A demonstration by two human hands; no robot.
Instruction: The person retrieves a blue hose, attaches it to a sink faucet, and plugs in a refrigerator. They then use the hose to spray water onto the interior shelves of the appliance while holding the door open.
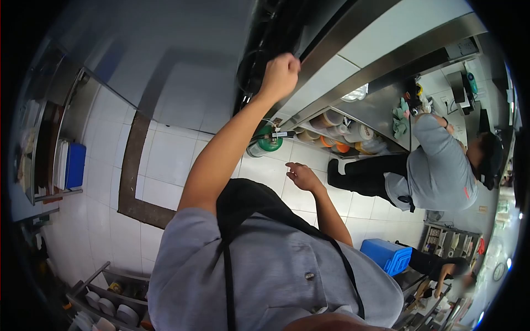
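Observation:
My left hand (280, 74) is stretched far out with its fingers curled into a fist. It is close to a dark, blackened appliance (262, 44) and the steel edge of a counter (326, 41). Whether the fist holds anything is hidden. Lower in the view, my right hand (302, 176) hangs over the tiled floor, its index finger and thumb apart and nothing visible in it. Beyond both hands, a green cylinder (269, 142) with a dark handle-like fitting stands on the floor.
Tubs and jars (331, 124) fill a low shelf beneath the counter. A co-worker (441, 160) in a grey shirt stands at the right, with another person (441, 267) farther back. A blue lidded bin (386, 256) sits nearby. Left are a large grey panel (182, 49) and a rack (58, 160).

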